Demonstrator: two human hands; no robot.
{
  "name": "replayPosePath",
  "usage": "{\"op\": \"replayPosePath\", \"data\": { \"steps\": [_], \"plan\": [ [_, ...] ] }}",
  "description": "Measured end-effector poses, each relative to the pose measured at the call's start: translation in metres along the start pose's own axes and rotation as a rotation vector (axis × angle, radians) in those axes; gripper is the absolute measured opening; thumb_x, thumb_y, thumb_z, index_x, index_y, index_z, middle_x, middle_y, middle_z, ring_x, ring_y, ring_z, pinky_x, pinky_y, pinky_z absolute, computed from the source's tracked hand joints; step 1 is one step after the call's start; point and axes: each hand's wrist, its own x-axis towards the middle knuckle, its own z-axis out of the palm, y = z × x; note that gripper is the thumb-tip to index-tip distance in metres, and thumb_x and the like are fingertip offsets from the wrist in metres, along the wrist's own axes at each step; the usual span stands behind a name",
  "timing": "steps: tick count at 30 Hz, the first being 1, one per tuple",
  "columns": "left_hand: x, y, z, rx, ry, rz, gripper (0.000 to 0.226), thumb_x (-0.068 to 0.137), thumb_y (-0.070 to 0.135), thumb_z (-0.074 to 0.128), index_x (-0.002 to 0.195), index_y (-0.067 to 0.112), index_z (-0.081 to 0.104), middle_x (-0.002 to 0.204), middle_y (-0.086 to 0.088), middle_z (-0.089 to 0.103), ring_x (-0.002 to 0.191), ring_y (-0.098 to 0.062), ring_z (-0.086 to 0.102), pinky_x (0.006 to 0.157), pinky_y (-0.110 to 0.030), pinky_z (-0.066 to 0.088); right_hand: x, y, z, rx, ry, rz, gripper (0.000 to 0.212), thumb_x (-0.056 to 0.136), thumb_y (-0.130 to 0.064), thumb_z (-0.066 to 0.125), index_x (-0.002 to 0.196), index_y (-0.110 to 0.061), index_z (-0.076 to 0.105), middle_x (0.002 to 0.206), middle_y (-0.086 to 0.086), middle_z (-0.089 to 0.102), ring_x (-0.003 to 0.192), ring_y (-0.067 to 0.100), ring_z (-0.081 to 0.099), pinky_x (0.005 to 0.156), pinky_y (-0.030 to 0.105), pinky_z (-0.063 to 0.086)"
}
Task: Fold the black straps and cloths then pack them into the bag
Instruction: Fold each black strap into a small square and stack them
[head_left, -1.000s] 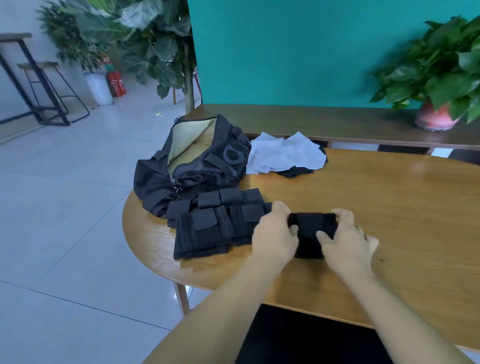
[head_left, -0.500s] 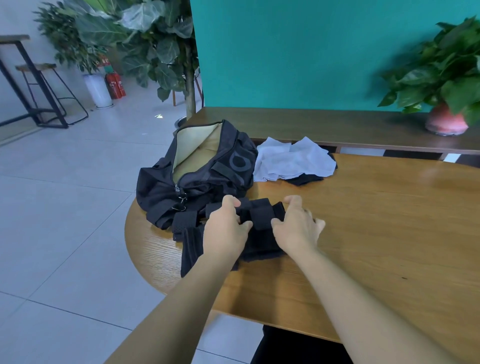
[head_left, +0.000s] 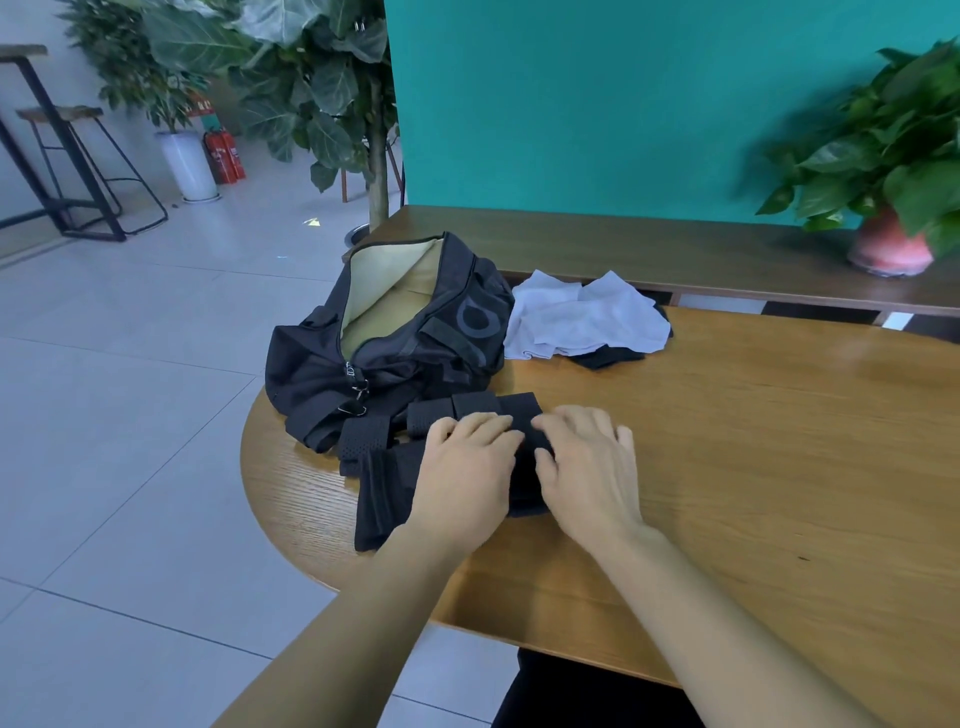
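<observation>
Strap bundle (head_left: 384, 483) now doubled over beside bag (head_left: 395, 343); a second ago it lay longer. Our left hand (head_left: 462, 478) and right hand (head_left: 587, 467) press it flat, fingers relaxed. Fold looks done; packing likely next.

Straps (head_left: 395, 467) on table (head_left: 753, 467) before bag (head_left: 395, 338); cloths (head_left: 582, 317) right of bag.

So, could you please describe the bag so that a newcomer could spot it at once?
Look at the round wooden table, at its far left edge. The bag slumps there, black, unzipped to show a pale tan lining; unlike the white cloth beside it, it carries a large grey ring logo.
</observation>
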Motion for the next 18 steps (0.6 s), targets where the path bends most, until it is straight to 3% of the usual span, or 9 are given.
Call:
{"op": "replayPosePath", "data": {
  "steps": [4,8,11,14,18],
  "plan": [
    [-0.010,0.001,0.005,0.066,-0.200,-0.005,0.037,0.069,0.013,0.080,0.104,0.022,0.073,0.121,0.002,0.068,0.114,-0.014,0.063,0.095,-0.036,0.022,-0.015,0.006,0.013,-0.097,-0.039,-0.141,0.030,0.065,-0.013,0.085,0.093,-0.018,0.076,0.100,0.005,0.073,0.090,0.024,0.069,0.079,0.037,0.053],
    [-0.010,0.005,-0.003,0.094,-0.327,-0.011,0.043,0.098,0.014,0.046,0.139,0.024,0.049,0.154,0.005,0.035,0.143,-0.010,0.030,0.106,-0.036,0.001,-0.015,0.005,0.014,-0.134,-0.110,-0.145,0.026,0.064,-0.014,0.086,0.088,-0.018,0.077,0.093,0.004,0.074,0.083,0.022,0.070,0.075,0.036,0.054],
    [-0.011,0.007,-0.006,0.085,-0.317,-0.032,0.045,0.100,0.014,0.039,0.144,0.025,0.042,0.158,0.006,0.028,0.146,-0.009,0.022,0.106,-0.034,-0.004,-0.019,0.006,0.012,-0.084,-0.130,-0.134,0.026,0.067,-0.011,0.083,0.091,-0.019,0.076,0.094,0.003,0.073,0.083,0.021,0.070,0.078,0.038,0.053],
    [0.000,0.016,-0.012,0.030,-0.279,-0.022,0.050,0.097,0.010,0.041,0.145,0.024,0.041,0.157,0.006,0.029,0.145,-0.010,0.021,0.106,-0.032,0.001,-0.017,0.021,0.003,-0.024,-0.096,-0.088,0.028,0.080,-0.007,0.070,0.106,-0.016,0.072,0.101,0.004,0.072,0.099,0.024,0.067,0.089,0.038,0.045],
    [0.027,0.035,-0.008,-0.036,-0.260,0.014,0.050,0.097,0.007,0.040,0.144,0.023,0.041,0.157,0.004,0.030,0.145,-0.011,0.021,0.108,-0.028,0.012,-0.006,0.045,-0.015,-0.031,-0.113,-0.068,0.037,0.097,-0.010,0.044,0.131,-0.018,0.058,0.131,0.003,0.060,0.128,0.021,0.049,0.103,0.031,0.024]
  ]
}}
